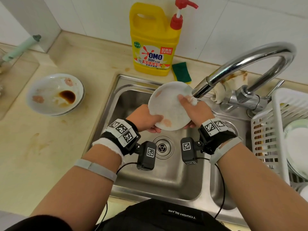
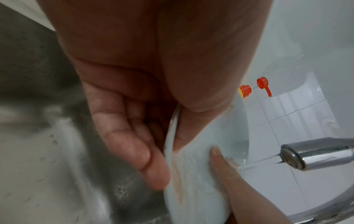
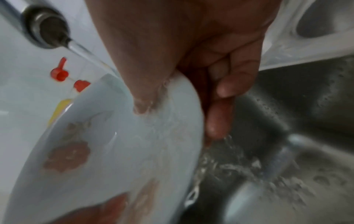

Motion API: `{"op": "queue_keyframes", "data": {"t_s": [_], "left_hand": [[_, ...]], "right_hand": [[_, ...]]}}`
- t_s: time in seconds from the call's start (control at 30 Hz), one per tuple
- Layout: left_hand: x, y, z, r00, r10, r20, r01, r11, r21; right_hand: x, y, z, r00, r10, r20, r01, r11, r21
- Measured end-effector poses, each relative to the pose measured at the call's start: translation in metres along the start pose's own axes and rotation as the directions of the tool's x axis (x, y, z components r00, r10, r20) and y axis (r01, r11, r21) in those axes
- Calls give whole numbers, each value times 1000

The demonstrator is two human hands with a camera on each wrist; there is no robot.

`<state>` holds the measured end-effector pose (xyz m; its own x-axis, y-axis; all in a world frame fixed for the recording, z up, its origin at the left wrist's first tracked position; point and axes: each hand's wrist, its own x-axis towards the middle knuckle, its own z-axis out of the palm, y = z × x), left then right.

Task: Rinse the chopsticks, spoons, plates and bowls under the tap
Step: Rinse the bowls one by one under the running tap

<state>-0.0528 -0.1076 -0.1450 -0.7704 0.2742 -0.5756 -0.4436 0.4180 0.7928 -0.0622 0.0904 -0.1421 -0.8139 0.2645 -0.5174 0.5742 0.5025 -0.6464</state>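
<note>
Nearest the person, the two forearms reach out over the steel sink [image 1: 183, 185], its round drain [image 1: 162, 148] showing between the wrist cameras. Just beyond, both hands hold one white plate [image 1: 168, 105] tilted over the basin. The left hand [image 1: 144, 118] has its grip closed on the plate's near-left rim: the thumb lies across the face beside a pink flower print, and the left wrist view shows the fingers [image 2: 134, 151] curled behind the plate. The right hand [image 1: 197, 112] grips the right rim in the same way, thumb on the face and fingers [image 3: 229, 78] curled against the back. Water from the spout of the chrome tap [image 1: 250, 64] strikes the right thumb and the plate's upper right edge, then runs off the lower rim into the basin [image 3: 287, 166].

To the right, a white plastic drying rack [image 1: 273, 130] holds a stack of pale plates [image 1: 298, 144]. To the left, on the beige counter [image 1: 41, 155], well apart from the sink, stands a dirty white bowl [image 1: 55, 94] with a dark brown pool of sauce inside, set in another dish beneath it.

Farther back, behind the sink, stand a yellow OMO dish soap bottle [image 1: 153, 47] with a red pump and, just beside it, a green and yellow sponge [image 1: 181, 72]. A stained rag [image 1: 231, 85] lies behind the tap's base, against the white tiled wall [image 1: 233, 22].
</note>
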Motion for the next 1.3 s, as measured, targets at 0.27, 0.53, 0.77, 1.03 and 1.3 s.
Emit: {"op": "queue_keyframes", "data": {"t_s": [0.27, 0.53, 0.77, 1.03, 1.3], "left_hand": [[3, -2, -7, 999, 15, -34, -13, 998, 64], [11, -10, 0, 970, 52, -236, -60, 998, -28], [-1, -10, 21, 997, -64, -49, 39, 915, -401], [3, -2, 5, 1000, -12, -28, 9, 994, -113], [4, 2, -2, 1000, -2, 25, -1, 990, 144]], "right_hand": [[-3, 17, 2, 991, -117, 58, 118, 993, -10], [-2, 30, 25, 994, -97, 44, 83, 963, 256], [-11, 33, 48, 987, 26, 158, -106, 847, 520], [-1, 16, 17, 994, 38, 105, -58, 980, 191], [-1, 11, 1, 997, 5, 74, -6, 1000, 18]]}}
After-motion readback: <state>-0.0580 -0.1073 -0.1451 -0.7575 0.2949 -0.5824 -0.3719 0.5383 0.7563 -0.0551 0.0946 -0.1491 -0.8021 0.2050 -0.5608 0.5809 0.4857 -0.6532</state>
